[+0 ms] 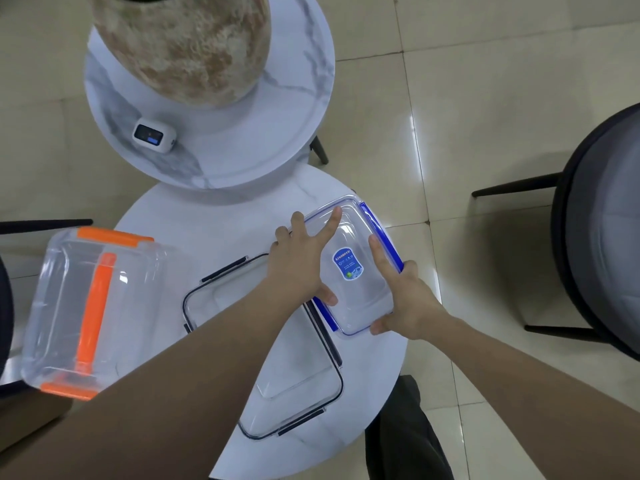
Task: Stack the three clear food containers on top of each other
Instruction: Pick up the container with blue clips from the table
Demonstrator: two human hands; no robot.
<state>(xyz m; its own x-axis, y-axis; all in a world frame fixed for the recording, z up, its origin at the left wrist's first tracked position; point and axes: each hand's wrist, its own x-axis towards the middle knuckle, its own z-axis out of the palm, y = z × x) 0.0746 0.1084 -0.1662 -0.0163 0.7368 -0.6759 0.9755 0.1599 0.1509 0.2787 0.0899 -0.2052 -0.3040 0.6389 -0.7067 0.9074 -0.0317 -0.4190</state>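
Note:
Three clear food containers lie around the low round marble table [214, 216]. The blue-clipped container [360, 292] with a blue label sits at the table's right side. My left hand [304, 258] grips its left edge with fingers spread over the lid, and my right hand [405, 299] grips its right and near edge. The black-clipped container [294, 368] lies flat at the table's middle, partly under my left forearm, touching the blue one. The orange-clipped container [93, 310] with an orange handle sits tilted at the left, off the table's edge.
A higher round marble table [277, 126] stands behind, carrying a large speckled vase [183, 46] and a small white device [154, 135]. A dark chair [599, 237] stands at the right on the tiled floor. Dark chair legs show at the left edge.

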